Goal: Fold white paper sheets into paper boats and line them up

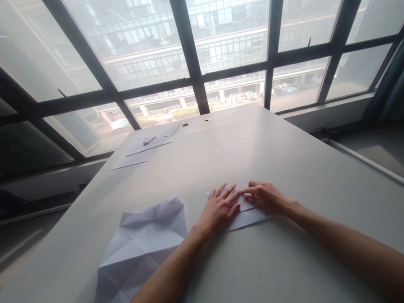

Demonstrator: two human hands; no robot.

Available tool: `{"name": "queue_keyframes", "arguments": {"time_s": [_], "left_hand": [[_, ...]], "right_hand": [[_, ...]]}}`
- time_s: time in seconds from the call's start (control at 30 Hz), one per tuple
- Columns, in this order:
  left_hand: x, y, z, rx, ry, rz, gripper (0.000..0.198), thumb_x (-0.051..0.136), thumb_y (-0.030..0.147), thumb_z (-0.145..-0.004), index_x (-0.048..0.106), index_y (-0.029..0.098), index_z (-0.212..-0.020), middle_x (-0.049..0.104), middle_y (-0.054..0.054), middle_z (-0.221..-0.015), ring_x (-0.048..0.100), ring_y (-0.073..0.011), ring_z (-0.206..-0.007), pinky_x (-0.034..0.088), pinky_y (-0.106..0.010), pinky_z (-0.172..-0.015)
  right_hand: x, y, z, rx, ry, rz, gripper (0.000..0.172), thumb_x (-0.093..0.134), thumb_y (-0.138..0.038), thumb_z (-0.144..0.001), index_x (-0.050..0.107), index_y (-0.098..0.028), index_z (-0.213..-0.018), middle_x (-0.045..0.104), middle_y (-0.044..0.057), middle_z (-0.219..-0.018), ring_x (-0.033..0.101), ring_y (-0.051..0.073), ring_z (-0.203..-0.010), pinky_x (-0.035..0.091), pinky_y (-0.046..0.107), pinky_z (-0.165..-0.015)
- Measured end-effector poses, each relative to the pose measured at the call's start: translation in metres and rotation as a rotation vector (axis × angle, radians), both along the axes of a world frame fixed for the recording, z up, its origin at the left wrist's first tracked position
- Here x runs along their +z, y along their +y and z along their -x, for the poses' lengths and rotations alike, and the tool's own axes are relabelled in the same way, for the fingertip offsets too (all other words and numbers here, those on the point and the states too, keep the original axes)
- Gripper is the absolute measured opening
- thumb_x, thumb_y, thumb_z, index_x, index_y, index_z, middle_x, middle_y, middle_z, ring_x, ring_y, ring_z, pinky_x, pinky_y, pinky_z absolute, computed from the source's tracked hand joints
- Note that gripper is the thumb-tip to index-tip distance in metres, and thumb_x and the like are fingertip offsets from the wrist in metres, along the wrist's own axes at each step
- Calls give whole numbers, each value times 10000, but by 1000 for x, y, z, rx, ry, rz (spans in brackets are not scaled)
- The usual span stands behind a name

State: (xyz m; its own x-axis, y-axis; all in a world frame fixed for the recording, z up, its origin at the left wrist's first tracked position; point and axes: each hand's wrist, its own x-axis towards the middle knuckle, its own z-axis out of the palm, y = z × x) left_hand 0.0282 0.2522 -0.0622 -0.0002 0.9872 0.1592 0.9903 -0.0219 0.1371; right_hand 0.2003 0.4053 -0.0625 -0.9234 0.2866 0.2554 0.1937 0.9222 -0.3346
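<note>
Pressing paper [249, 219]: left hand [218, 208] and right hand [268, 197] lie spread, palms down, gripping nothing. Uneven push on the smooth table [301, 157] could slide it askew.

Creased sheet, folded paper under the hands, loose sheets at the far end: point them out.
creased sheet [141, 251], head view, its middle
folded paper [248, 218], head view, near edge
loose sheets [131, 159], head view, nearest sheet

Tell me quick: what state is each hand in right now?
Left hand: open, palm down, flat on the small folded paper.
Right hand: open, fingers pressed on the same paper, gripping nothing.
</note>
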Motion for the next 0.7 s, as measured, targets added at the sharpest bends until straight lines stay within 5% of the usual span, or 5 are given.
{"name": "queue_keyframes", "arguments": {"time_s": [0.7], "left_hand": [[-2,1,0,28,-19,14,459,393,450,-1012,444,349,-1457,439,-10,-1525,357,-277,-1419,274,-518,-1154]], "right_hand": [[-1,2,1,-31,53,50,161,565,-260,-935,723,-236,-955,625,8,-791,581,141,-695,398,240,-671]]}}
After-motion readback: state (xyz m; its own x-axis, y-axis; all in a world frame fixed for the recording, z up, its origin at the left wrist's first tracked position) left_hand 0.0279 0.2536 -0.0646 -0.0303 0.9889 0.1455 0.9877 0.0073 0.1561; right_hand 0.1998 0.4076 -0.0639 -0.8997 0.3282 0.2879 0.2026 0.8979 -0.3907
